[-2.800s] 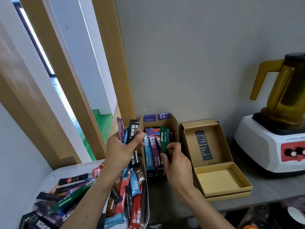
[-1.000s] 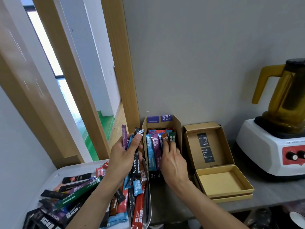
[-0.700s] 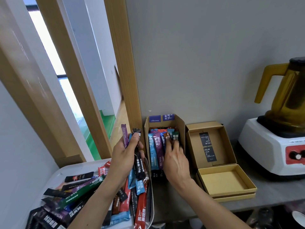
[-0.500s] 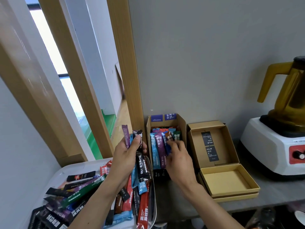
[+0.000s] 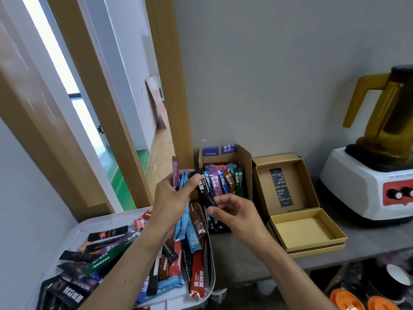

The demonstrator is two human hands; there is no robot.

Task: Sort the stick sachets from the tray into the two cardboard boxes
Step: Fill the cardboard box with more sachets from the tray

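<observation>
Two hands busy | left hand (image 5: 169, 200) grips a fan of sachets (image 5: 175, 168) | right hand (image 5: 234, 211) pinches the black sachet (image 5: 205, 195) by its lower end | slide it free (no dragging neighbours), stand it upright in the fuller box (image 5: 247, 173) | tray (image 5: 77, 233) alongside

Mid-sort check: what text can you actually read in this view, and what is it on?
"HELLO JILIN X": lower black label in the open box lid.
Upper black label: same words, upside down.
Purple stickers on the tall box: blurred.
Print on the sachets: too blurred to read.
</observation>
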